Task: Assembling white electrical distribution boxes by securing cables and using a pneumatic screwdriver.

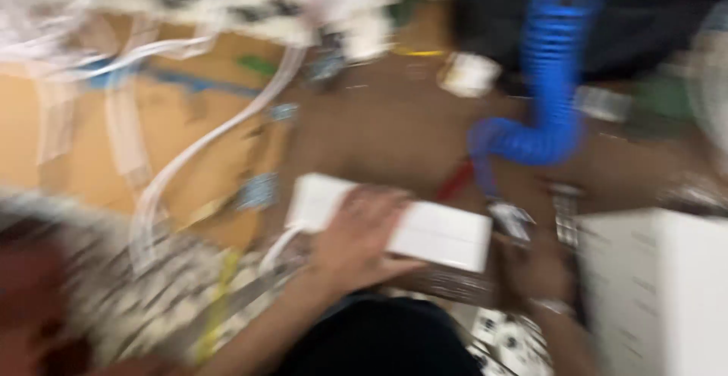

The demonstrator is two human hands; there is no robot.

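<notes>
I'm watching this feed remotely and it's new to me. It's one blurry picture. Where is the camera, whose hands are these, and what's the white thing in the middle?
There is no machine here: the single picture comes from a camera on a person's head, looking down at their own bare hands. It is smeared by motion, so details are uncertain. The left hand lies flat on top of a white rectangular box, fingers spread. The right hand, with a band at the wrist, is lower right beside the box; whether it grips anything cannot be told. Around them: a blue ribbed hose curling down from the top, flattened brown cardboard on the left with pale tubing across it, and a large white carton at the right edge.
</notes>
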